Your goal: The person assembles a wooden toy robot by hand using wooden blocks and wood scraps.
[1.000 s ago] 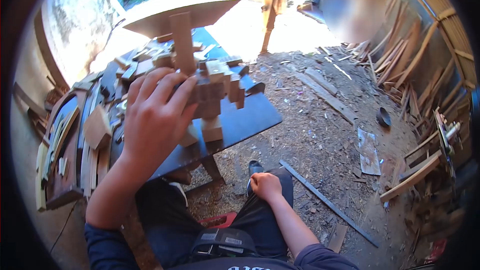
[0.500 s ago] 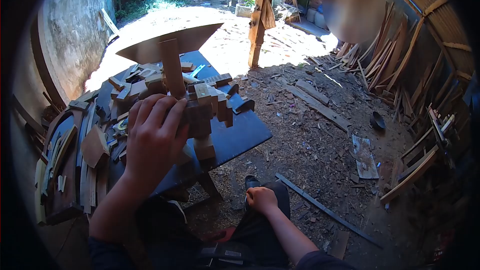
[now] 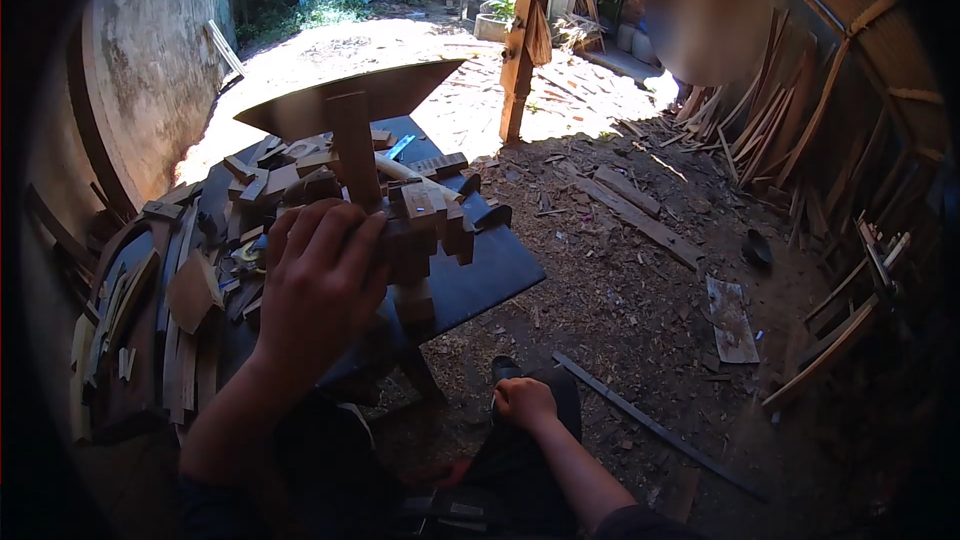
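My left hand (image 3: 325,275) is closed around the lower part of a wooden piece above the dark table. From its grip rises an upright wooden post (image 3: 354,150), topped by a wide, thin board (image 3: 350,95) with a pointed right end. Stubby wooden blocks (image 3: 418,205) stick out to the right of my fingers; my hand hides how they join the post. Down on my right thigh, my right hand (image 3: 526,402) rests with its fingers curled in, and I see nothing in it.
Wood offcuts and curved strips (image 3: 180,310) crowd the left side of the dark table (image 3: 485,275). A wooden roof post (image 3: 520,60) stands ahead. Planks (image 3: 640,220) and a long flat bar (image 3: 650,425) lie on the chip-covered ground. Boards (image 3: 790,120) lean at the right wall.
My left hand and the wooden piece have shifted slightly right and down, and the top board tilts a little differently. My right hand stays on my thigh.
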The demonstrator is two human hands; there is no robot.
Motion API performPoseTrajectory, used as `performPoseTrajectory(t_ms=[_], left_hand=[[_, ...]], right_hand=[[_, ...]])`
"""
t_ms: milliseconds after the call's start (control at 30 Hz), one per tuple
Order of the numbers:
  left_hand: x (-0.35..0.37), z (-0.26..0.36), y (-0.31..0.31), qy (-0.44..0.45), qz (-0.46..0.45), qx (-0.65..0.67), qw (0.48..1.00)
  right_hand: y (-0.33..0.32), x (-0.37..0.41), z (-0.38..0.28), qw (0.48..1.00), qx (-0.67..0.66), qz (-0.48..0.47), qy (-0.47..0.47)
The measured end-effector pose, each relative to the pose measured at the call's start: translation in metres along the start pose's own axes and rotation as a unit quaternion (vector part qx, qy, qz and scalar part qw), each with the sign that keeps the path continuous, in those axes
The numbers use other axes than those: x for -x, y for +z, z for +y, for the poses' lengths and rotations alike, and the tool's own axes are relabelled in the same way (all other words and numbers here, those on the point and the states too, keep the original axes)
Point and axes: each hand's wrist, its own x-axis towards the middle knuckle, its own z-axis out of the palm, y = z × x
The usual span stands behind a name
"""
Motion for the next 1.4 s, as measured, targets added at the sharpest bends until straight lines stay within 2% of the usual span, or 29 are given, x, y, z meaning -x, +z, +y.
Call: performPoseTrajectory(t_ms=[1400], left_hand=[[0.0012, 0.0054, 0.0025, -0.019, 0.001, -0.023, 1.0]], right_hand=[[0.0017, 0.001, 0.0012, 1.0, 0.01, 0.012, -0.011]])
